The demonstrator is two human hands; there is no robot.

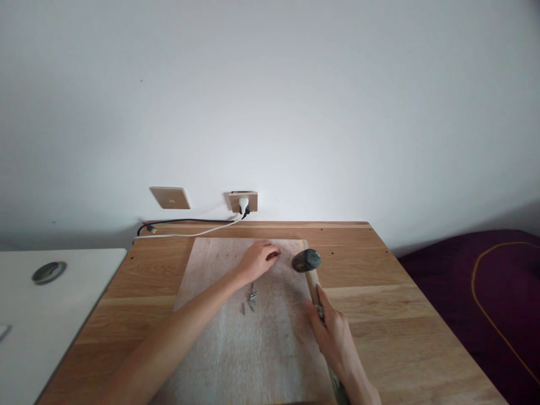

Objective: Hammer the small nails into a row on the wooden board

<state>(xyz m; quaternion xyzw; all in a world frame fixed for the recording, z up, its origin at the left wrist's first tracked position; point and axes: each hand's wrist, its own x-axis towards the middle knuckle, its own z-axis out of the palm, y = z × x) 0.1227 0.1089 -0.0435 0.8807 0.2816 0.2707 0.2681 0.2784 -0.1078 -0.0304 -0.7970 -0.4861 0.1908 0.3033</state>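
My right hand (332, 329) is wrapped round the wooden handle of a hammer (307, 262), whose dark metal head rests near the far right of a pale plywood board (248, 343). My left hand (257, 260) reaches across the board with its fingertips pinched together just left of the hammer head; whatever they pinch is too small to make out. Several loose nails (251, 299) lie on the board below my left wrist.
The board lies on a wooden table (392, 315) against a white wall. A white plug (243, 204) sits in a wall socket, with cables (185, 226) trailing along the table's far edge. A white desk (50, 315) stands left, a dark purple bed (485, 292) right.
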